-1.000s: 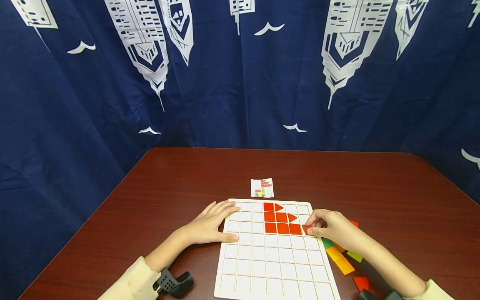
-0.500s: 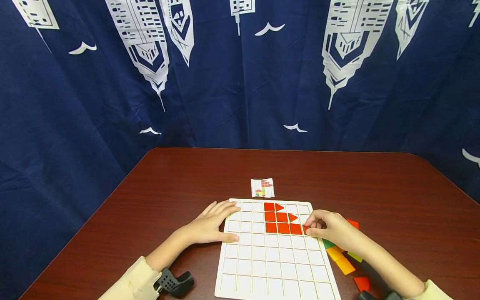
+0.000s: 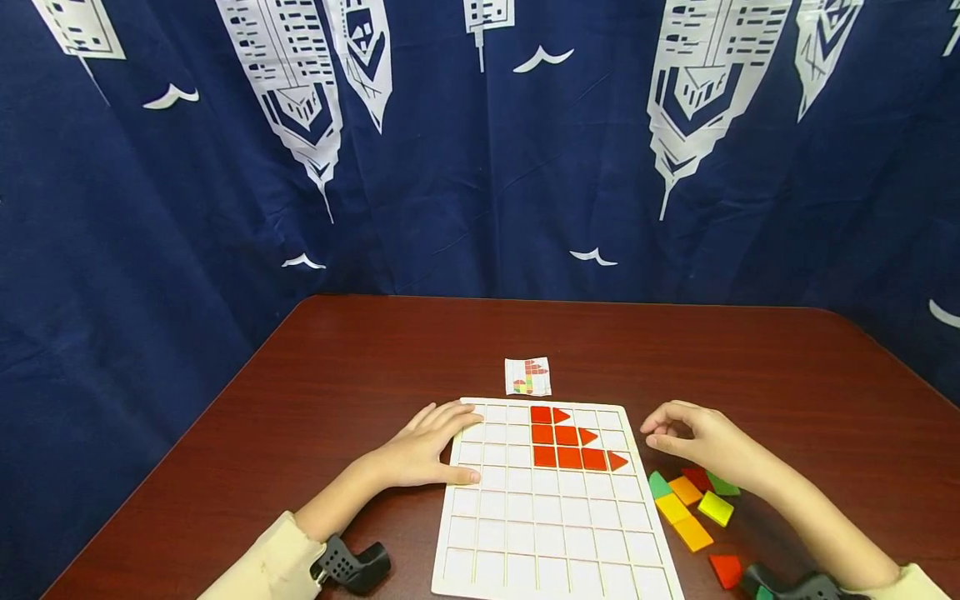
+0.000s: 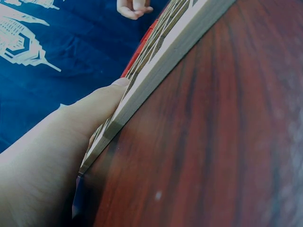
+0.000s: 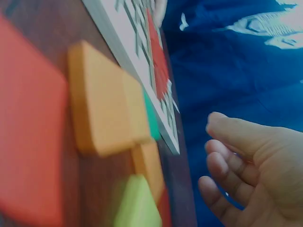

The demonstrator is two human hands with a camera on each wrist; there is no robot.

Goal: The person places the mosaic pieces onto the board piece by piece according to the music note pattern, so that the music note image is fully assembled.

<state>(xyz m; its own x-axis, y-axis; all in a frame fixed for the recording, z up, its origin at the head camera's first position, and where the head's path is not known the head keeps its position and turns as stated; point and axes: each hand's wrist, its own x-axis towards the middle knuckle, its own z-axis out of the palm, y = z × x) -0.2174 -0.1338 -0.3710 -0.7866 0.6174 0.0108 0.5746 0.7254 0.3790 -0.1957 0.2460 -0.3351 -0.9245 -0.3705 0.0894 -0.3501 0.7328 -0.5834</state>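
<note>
A white gridded board (image 3: 555, 533) lies on the table, its far rows holding red squares (image 3: 568, 458) with a red triangle at the right end of each row. The lowest red triangle (image 3: 617, 461) lies beside three squares. My left hand (image 3: 423, 446) rests on the board's left edge, fingers spread and straight; the left wrist view shows the thumb (image 4: 102, 101) over that edge. Off the board's right side, my right hand (image 3: 693, 433) hovers with loosely bent fingers and holds nothing. Loose pieces lie below it, including a yellow one (image 3: 716, 507) and an orange one (image 3: 685, 490).
A small printed card (image 3: 528, 377) with a coloured pattern lies beyond the board. More loose pieces sit along the board's right side: a green one (image 3: 658, 485), a yellow-orange one (image 3: 692, 533) and a red one (image 3: 725, 571). A blue curtain (image 3: 480, 167) hangs behind the table.
My right hand has let go of the red triangle, now lying at the end of the third row, and has moved right, off the board. The left hand stays on the board's edge.
</note>
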